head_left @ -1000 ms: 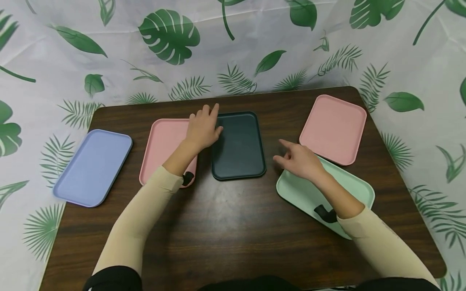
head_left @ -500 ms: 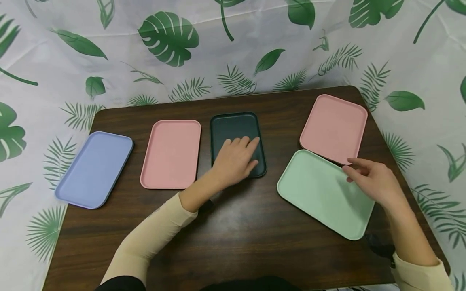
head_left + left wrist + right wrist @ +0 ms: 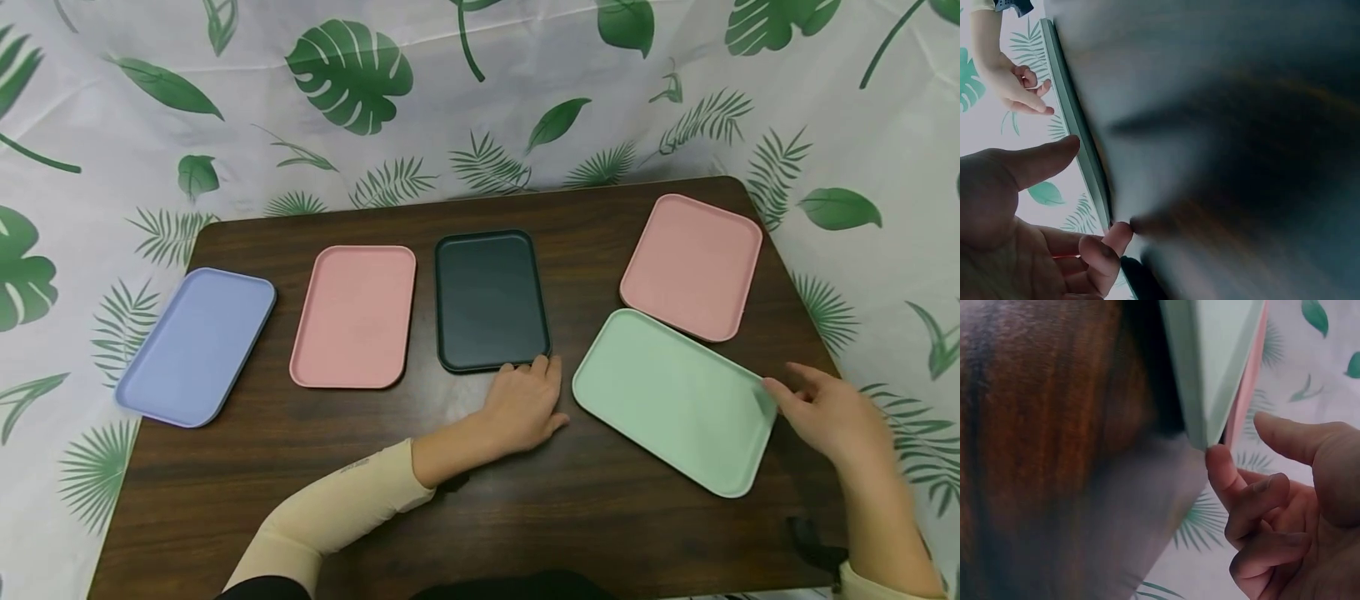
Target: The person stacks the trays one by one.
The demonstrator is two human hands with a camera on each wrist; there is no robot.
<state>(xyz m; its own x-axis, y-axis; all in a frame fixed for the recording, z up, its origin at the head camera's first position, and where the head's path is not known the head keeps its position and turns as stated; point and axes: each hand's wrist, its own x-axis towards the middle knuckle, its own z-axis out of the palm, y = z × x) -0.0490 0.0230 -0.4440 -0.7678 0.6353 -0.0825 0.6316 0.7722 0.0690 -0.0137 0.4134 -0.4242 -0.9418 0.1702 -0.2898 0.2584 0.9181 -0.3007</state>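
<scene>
My left hand (image 3: pixel 525 407) lies low over the table, its fingertips right at the near right corner of the dark green tray (image 3: pixel 491 304). In the left wrist view, the left hand (image 3: pixel 1054 219) has its thumb apart from loosely bent fingers, with nothing between them. At the right end of the light green tray (image 3: pixel 675 400) is my right hand (image 3: pixel 843 421). The right wrist view shows this hand (image 3: pixel 1285 512) with its index fingertip at the corner of the light green tray (image 3: pixel 1191 375); the thumb stands away from the rim.
Two pink trays, one left of centre (image 3: pixel 354 317) and one at the back right (image 3: pixel 692 267), lie on the dark wooden table (image 3: pixel 450 533). A blue tray (image 3: pixel 197 346) overhangs the left edge. Behind hangs a leaf-print cloth (image 3: pixel 495 100).
My left hand has come from between the left pink and dark green trays, across the dark one, to its near corner. My right hand has moved rightward over the light green tray to its right end.
</scene>
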